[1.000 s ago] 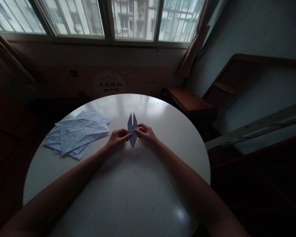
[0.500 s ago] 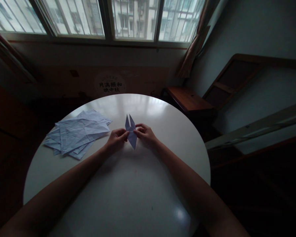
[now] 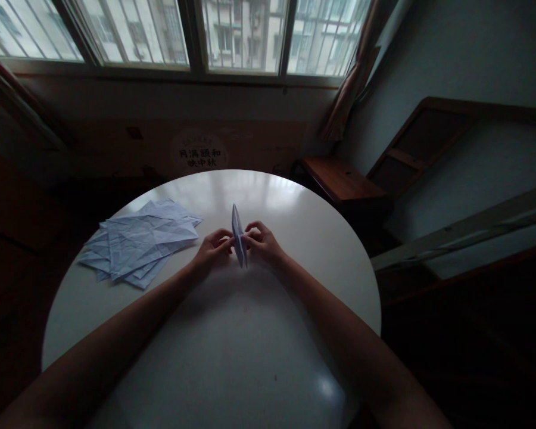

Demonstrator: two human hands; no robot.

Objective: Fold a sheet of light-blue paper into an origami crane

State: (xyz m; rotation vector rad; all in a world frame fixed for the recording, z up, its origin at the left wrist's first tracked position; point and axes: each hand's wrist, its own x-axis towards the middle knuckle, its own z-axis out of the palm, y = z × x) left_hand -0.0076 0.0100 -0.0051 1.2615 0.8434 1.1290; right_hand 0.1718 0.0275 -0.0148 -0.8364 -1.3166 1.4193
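A narrow piece of folded origami paper (image 3: 237, 233) stands nearly edge-on between my hands, above the middle of the white table. Its layers show as a thin upright sliver with a pointed top. From the left, my left hand (image 3: 215, 245) meets it with thumb and fingertips curled against its side. My right hand (image 3: 262, 241) pinches the other side between thumb and bent fingers. Exactly where the fingertips lie behind the paper is hidden. To the left of my left hand lies a loose pile of creased white paper sheets (image 3: 149, 238).
The round white table (image 3: 250, 345) has a curved edge all round. Beyond it are a brown printed box or panel (image 3: 259, 140) and barred windows (image 3: 243, 36). A wooden stool or bench (image 3: 342, 179) stands at the right, below a curtain (image 3: 339, 113).
The folded paper has turned from facing me, with two points upward, to nearly edge-on. My fingers have shifted slightly around it; the paper pile has stayed still.
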